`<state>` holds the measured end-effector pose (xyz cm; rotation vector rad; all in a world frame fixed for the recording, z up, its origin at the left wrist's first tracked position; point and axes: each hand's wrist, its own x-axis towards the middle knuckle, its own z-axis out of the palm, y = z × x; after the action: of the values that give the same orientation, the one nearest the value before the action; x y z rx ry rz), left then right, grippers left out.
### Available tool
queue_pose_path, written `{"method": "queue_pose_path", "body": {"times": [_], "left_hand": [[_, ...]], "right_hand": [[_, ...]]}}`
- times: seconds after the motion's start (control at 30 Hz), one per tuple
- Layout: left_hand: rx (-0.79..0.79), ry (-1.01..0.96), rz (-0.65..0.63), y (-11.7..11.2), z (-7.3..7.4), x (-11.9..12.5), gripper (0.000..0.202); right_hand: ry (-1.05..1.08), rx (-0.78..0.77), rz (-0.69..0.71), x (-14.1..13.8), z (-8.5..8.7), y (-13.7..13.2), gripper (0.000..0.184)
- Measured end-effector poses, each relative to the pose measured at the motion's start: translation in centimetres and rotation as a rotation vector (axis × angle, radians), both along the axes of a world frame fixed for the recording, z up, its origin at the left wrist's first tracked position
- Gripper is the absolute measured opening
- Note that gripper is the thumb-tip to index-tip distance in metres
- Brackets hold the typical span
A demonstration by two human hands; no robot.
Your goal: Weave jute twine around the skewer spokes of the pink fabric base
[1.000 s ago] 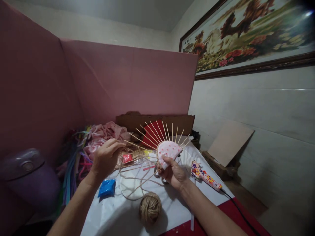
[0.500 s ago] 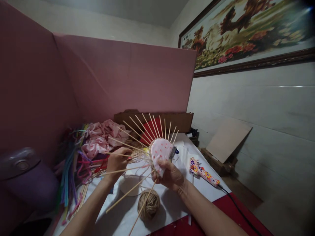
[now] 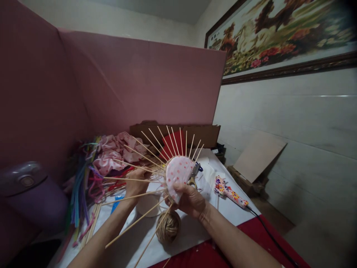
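Note:
My right hand [image 3: 190,201] grips the lower edge of a pink polka-dot fabric disc [image 3: 180,172], thumb on its face. Several thin wooden sticks [image 3: 134,180] fan out from the disc's rim, which looks wrapped in twine. Beyond the left-hand sticks is my left hand [image 3: 137,182], its fingers drawn together; whatever they hold is too small to make out. A ball of twine [image 3: 168,227] sits on the table just below the disc. Scissors [image 3: 193,179] lie beside the disc's right edge, partly covered by it.
A flower-patterned glue gun [image 3: 230,193] with a black cord lies on the right of the white-covered table [image 3: 195,238]. Crumpled pink fabric [image 3: 117,149], colourful pipe cleaners [image 3: 79,201] and loose sticks crowd the left. Cardboard [image 3: 200,136] stands at the back; a purple container [image 3: 30,201] is far left.
The disc with its sticks has shifted slightly left and turned, uncovering more of the scissors. My left hand has moved a little toward the disc, still behind the sticks.

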<state>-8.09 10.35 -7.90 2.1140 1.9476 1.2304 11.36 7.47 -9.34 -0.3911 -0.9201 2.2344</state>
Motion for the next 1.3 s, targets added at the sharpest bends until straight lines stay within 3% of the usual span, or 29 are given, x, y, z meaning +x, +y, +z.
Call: {"method": "queue_pose_path", "body": {"times": [0.57, 0.87, 1.03, 1.3], "left_hand": [[-0.032, -0.048, 0.055, 0.2, 0.2, -1.3, 0.016], [-0.073, -0.026, 0.045, 0.5, -0.4, -1.1, 0.013], [-0.067, -0.008, 0.042, 0.4, -0.4, -0.9, 0.015], [-0.043, 0.014, -0.002, -0.2, 0.3, 0.0, 0.016]], "right_hand": [[-0.021, -0.030, -0.057, -0.2, 0.5, 0.0, 0.026], [-0.017, -0.026, -0.097, -0.6, -0.1, -0.3, 0.021], [-0.071, -0.039, -0.145, -0.7, -0.3, -0.4, 0.027], [0.079, -0.143, -0.174, -0.6, -0.2, -0.1, 0.039]]}}
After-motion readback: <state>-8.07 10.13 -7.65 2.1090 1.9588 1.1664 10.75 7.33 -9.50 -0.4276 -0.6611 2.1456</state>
